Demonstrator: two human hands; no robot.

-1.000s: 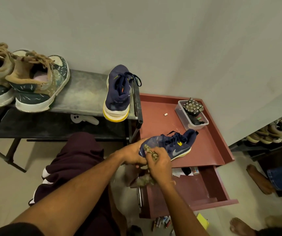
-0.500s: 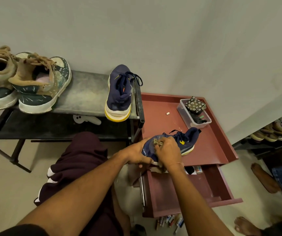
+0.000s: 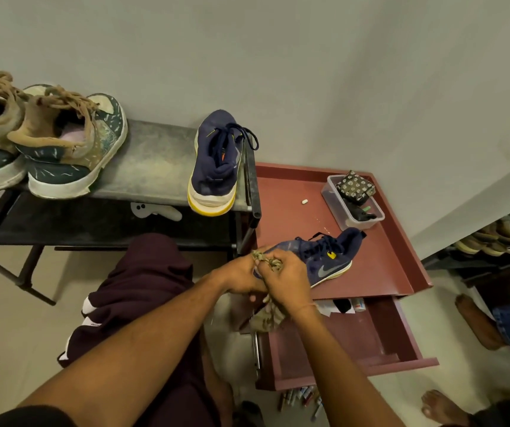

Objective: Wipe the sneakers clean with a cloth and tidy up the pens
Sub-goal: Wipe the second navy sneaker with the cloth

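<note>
- At the front-left corner of the cabinet top (image 3: 284,204): navy sneaker (image 3: 324,257), toe at the hands, heel pointing toward the back-right corner.
- Left hand (image 3: 241,278) curled round the toe end, steadying it.
- Right hand (image 3: 287,282) clamped on the cloth (image 3: 267,318), bunched against the toe; probably a wipe heelward next.
- Clear box (image 3: 367,223) at the back-right corner, holding a patterned pouch (image 3: 354,186) and dark bits.
- Drawer (image 3: 401,363) pulled open, papers inside; pens (image 3: 301,396) loose on the floor beneath.

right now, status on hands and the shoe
Left hand grips toe of navy sneaker with grey swoosh. Right hand holds crumpled olive cloth against it. Coloured pens on floor, untouched.
</note>
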